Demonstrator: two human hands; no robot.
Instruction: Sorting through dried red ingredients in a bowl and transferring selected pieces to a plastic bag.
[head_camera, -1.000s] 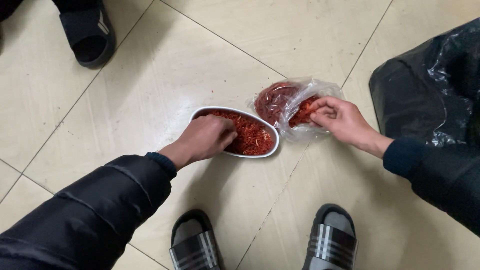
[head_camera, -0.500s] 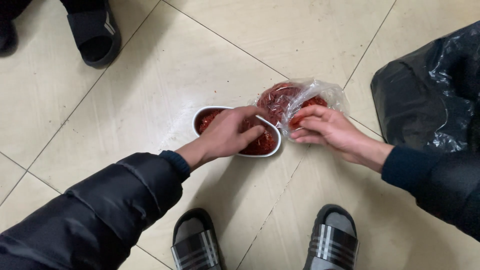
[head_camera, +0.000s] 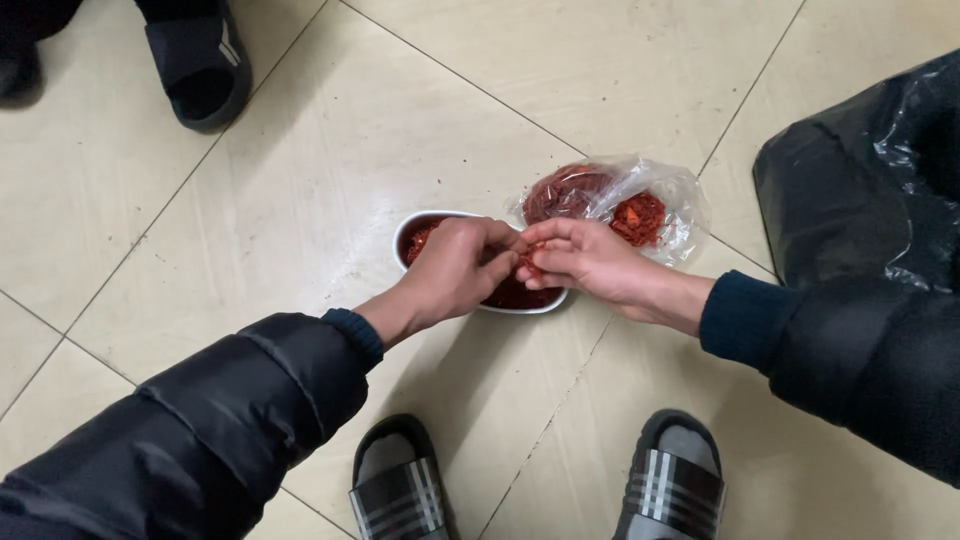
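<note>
A white oval bowl (head_camera: 408, 236) of red chili pieces sits on the tiled floor. Both of my hands meet above it. My left hand (head_camera: 455, 270) is curled over the bowl, its fingertips touching those of my right hand (head_camera: 590, 262). The right fingers pinch a small clump of red chili pieces (head_camera: 530, 264) over the bowl's right half. Whether the left fingers grip any of it is hidden. Just behind the right hand lies an open clear plastic bag (head_camera: 640, 205) holding more red chili.
A large black plastic bag (head_camera: 860, 190) sits on the floor at the right. My two feet in striped black slippers (head_camera: 400, 485) (head_camera: 675, 480) are at the bottom. Another person's black slipper (head_camera: 200, 70) stands at the top left. Red crumbs dot the tiles.
My right hand has left the clear bag and come left over the bowl with chili pieces. My left hand has moved right across the bowl to meet it.
</note>
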